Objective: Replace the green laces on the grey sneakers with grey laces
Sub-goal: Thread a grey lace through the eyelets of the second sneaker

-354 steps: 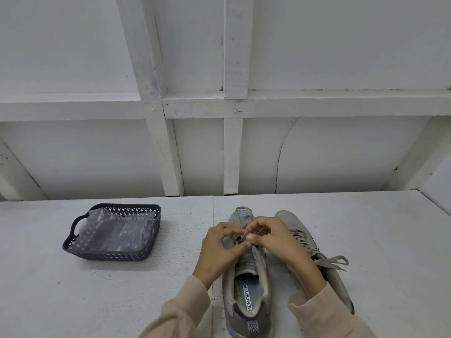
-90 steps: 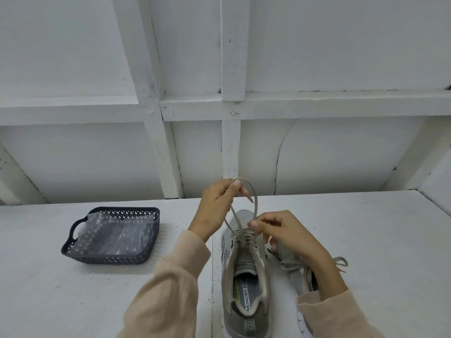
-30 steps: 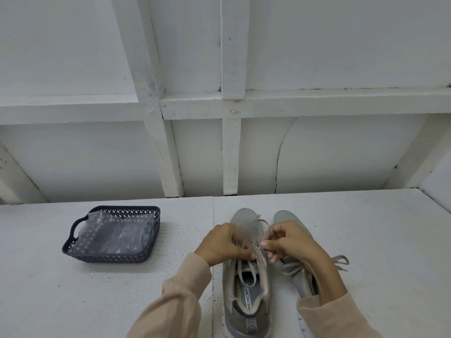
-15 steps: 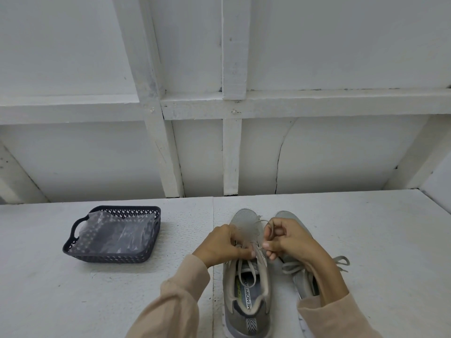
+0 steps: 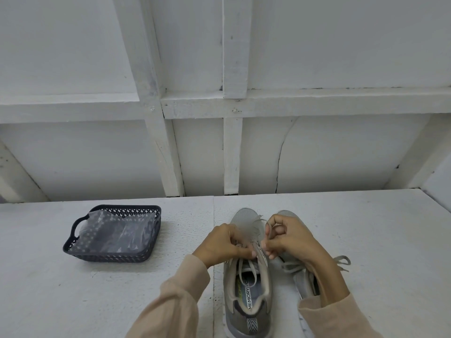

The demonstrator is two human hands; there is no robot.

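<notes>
Two grey sneakers stand side by side on the white table, toes pointing away from me. The left sneaker [image 5: 247,296] carries a grey lace [image 5: 244,267] whose loops hang into its opening. My left hand [image 5: 223,242] pinches the lace over the top eyelets. My right hand [image 5: 285,236] pinches the other end, which loops around its fingers. The right sneaker [image 5: 305,281] lies mostly under my right forearm; its tied grey bow [image 5: 340,262] sticks out to the right.
A dark perforated plastic basket [image 5: 73,231] with a crumpled clear plastic bag [image 5: 117,235] inside sits at the left of the table. A white framed wall [image 5: 231,154] rises directly behind the table's far edge.
Three seconds ago my left hand held the lace raised high above the shoe; both hands have since come down to the top eyelets and now work the lace ends close together.
</notes>
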